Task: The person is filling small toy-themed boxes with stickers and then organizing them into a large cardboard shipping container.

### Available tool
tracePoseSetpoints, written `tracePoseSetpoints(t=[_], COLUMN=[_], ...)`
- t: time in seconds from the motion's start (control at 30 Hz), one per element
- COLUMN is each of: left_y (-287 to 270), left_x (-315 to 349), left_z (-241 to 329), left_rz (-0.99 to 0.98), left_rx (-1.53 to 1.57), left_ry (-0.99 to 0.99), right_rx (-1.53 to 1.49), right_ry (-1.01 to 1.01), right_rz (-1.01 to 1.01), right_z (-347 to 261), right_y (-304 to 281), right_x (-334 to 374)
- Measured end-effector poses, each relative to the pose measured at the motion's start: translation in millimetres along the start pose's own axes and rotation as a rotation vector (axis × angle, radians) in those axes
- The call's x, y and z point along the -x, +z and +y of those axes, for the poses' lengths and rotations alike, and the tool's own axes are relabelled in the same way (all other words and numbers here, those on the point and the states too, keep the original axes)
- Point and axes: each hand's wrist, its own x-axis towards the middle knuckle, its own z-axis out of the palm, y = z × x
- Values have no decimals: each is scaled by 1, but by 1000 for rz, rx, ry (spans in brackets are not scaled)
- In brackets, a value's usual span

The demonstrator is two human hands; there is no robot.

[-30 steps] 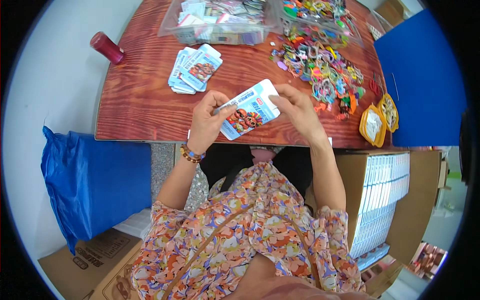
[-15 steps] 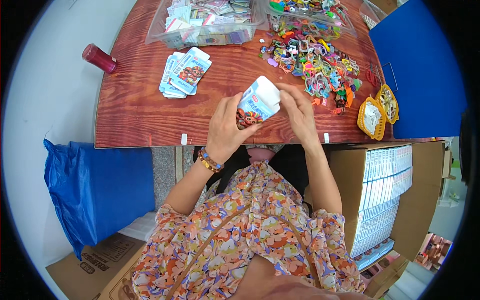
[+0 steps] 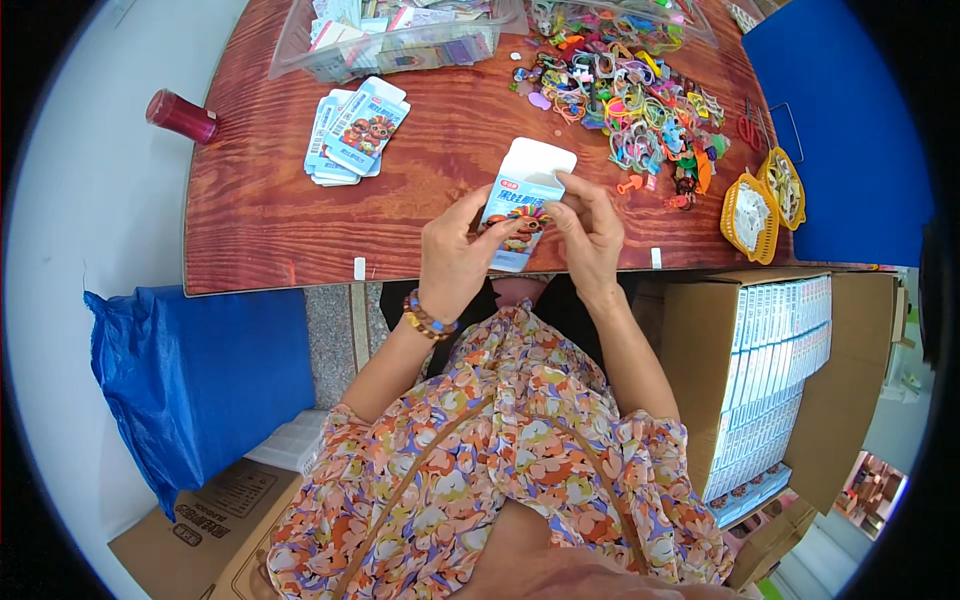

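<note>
Between my hands, above the table's near edge, is a small light-blue and white cardboard box with a cartoon picture on its front. Its white top flap stands raised, and the top looks unfolded. My left hand grips the box's left side, thumb across the front. My right hand holds the upper right side, with its thumb on the front and fingers behind the edge. To the left on the table lies a loose pile of similar flat boxes.
A clear bin of packets stands at the back. Colourful trinkets lie heaped on the right, near yellow baskets, scissors and a blue panel. A red cylinder stands left. A carton of boxes sits lower right.
The box has been turned more upright and drawn slightly nearer, and its top flap now stands up. My right hand has closed onto its right side.
</note>
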Motion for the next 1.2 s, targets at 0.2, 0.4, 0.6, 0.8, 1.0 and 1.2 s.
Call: tracePoseSetpoints(t=[0.2, 0.4, 0.6, 0.8, 1.0, 1.2], left_y=[-17, -9, -16, -7, -2, -9], left_x=[1, 3, -14, -12, -10, -10], left_z=[9, 5, 10, 8, 12, 10], left_rz=[-259, -246, -475, -461, -403, -501], left_rx=[350, 395, 289, 315, 302, 322], left_ry=[-221, 18, -35, -86, -52, -130], right_rx=[110, 248, 349, 132, 35, -33], right_ry=[-41, -134, -150, 66, 275, 466], right_rz=[-76, -192, -308, -131, -200, -325], right_z=[-20, -27, -27, -43, -55, -64], right_y=[-18, -30, -40, -29, -36, -43], right_x=[-12, -23, -26, -21, -38, -48])
